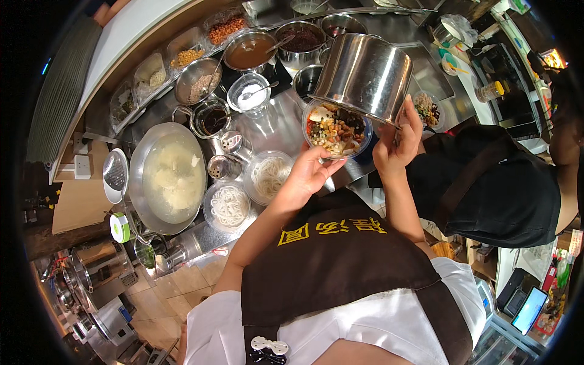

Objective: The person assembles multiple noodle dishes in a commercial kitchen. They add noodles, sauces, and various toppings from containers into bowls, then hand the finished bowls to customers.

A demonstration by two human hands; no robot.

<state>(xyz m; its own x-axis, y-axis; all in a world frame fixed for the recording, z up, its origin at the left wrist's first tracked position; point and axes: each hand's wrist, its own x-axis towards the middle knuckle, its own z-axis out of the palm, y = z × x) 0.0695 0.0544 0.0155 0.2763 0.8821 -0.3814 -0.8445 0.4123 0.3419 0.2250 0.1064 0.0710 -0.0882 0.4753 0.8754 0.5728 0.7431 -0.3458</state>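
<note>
You have a clear plastic bowl [361, 147] up in front of your apron [340, 261], above the near edge of the steel counter [275, 126], filled with a mixed topping [336, 129] of brown, red and pale pieces. Your left hand [313, 173] pinches its near rim, thumb on one side and fingers beneath. Your right hand [396, 143] is bent about the lower edge of a steel pot [365, 76], which is tipped with its mouth toward the bowl; the hand hides that edge, so I cannot tell exactly how the fingers close there. Left of your left forearm stand two clear tubs [208, 214] of white noodles [229, 205], with metal shakers [224, 166] just behind and a wide pan [137, 176] of cloudy liquid beyond. Another filled bowl [442, 115] sits to the right of the pot, near a co-worker [493, 182] in black.
</note>
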